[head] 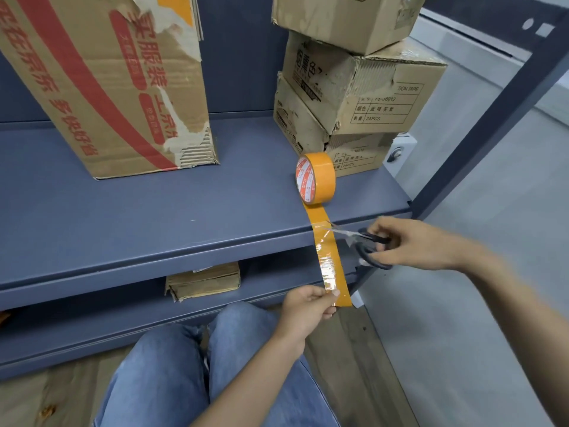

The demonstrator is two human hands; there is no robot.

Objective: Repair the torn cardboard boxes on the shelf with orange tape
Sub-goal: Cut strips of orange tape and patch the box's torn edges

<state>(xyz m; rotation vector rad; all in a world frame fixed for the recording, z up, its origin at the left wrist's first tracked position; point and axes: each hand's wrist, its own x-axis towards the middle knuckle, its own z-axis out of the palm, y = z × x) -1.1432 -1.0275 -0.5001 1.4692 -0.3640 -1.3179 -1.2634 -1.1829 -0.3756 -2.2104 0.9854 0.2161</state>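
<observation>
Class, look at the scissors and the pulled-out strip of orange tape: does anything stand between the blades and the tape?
Nothing visible does. The black-handled scissors in the right hand already reach the orange tape strip, which the left hand pinches.

Open stretch of blue shelf (138, 211) lay between the large torn box (101, 87) at left and the stack of small boxes (348, 87) at right. Tape roll (315, 178) stood on edge just before the stack; its pulled strip (328, 257) hung across the shelf lip. Upright post (480, 124) closed the right side.
</observation>
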